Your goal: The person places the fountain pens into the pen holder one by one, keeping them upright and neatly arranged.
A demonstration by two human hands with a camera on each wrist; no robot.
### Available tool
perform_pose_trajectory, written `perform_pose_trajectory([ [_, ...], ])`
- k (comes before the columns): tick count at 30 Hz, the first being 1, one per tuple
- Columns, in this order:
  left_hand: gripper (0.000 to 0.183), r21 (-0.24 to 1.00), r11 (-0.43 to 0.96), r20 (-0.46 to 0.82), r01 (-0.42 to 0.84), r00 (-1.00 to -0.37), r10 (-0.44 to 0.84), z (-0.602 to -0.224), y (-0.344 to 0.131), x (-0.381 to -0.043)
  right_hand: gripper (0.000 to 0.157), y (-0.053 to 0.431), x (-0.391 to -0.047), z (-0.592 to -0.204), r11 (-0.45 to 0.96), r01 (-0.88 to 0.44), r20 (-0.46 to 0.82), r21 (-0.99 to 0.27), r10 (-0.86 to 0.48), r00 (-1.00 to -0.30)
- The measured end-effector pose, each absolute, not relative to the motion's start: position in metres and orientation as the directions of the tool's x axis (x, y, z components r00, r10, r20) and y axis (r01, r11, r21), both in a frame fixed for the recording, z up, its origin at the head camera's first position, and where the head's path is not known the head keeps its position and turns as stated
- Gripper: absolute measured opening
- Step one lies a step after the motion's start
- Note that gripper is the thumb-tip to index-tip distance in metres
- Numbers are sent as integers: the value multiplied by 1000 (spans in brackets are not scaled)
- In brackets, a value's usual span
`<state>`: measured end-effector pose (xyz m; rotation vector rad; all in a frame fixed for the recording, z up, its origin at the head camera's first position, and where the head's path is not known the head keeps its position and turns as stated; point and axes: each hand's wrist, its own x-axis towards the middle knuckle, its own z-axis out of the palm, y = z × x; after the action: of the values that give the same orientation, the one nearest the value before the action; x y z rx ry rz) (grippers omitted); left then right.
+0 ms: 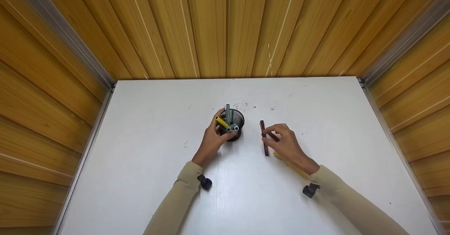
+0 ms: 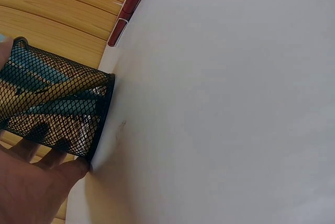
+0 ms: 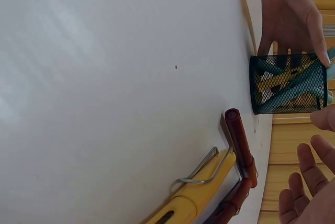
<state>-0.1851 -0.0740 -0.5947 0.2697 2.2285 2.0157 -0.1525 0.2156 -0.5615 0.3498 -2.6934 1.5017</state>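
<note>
My left hand (image 1: 212, 139) grips a black mesh pen cup (image 2: 65, 101), fingers round one side and thumb at the rim. In the head view the cup holds a yellow pen (image 1: 222, 122) and several grey-green pens (image 1: 227, 112). Over to the right, my right hand (image 1: 286, 142) hovers with loosely bent fingers, its fingertips right beside a dark red pen (image 1: 266, 147). The right wrist view shows nothing between those fingers. A second dark red pen (image 3: 230, 203) and a yellow pen (image 3: 193, 198) with a wire clip lie there, partly covered by my hand and wrist in the head view.
A white table (image 1: 140, 122) bears everything, with small dark marks behind the cup. Wood-look panels (image 1: 211, 31) rise behind it and on both sides, with metal strips (image 1: 70, 34) at the corners. Each sleeve carries a small black device (image 1: 205, 182).
</note>
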Motion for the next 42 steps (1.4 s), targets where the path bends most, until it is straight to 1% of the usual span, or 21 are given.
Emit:
perform_pose_trajectory([
  [5, 93, 995, 97, 16, 37, -978, 210, -594, -74, -184, 19, 226, -151, -566, 511, -208, 134, -834, -178, -975],
  [13, 93, 993, 107, 15, 38, -978, 209, -595, -74, -186, 18, 243, -151, -575, 540, -174, 121, -823, -133, -984],
  [23, 94, 995, 92, 23, 42, -979, 203, -595, -78, -188, 23, 256, -152, -580, 575, -121, 75, -809, -103, -992],
  [31, 95, 995, 87, 27, 45, -979, 200, -597, -79, -189, 21, 264, -156, -590, 597, -152, 91, -788, -131, -987],
  [38, 93, 994, 109, -16, 6, -981, 195, -595, -79, -185, 23, 268, -156, -595, 617, -169, 100, -769, -144, -984],
  [42, 93, 993, 116, -16, 7, -981, 193, -595, -79, -186, 23, 268, -156, -597, 630, -177, 109, -756, -145, -983],
])
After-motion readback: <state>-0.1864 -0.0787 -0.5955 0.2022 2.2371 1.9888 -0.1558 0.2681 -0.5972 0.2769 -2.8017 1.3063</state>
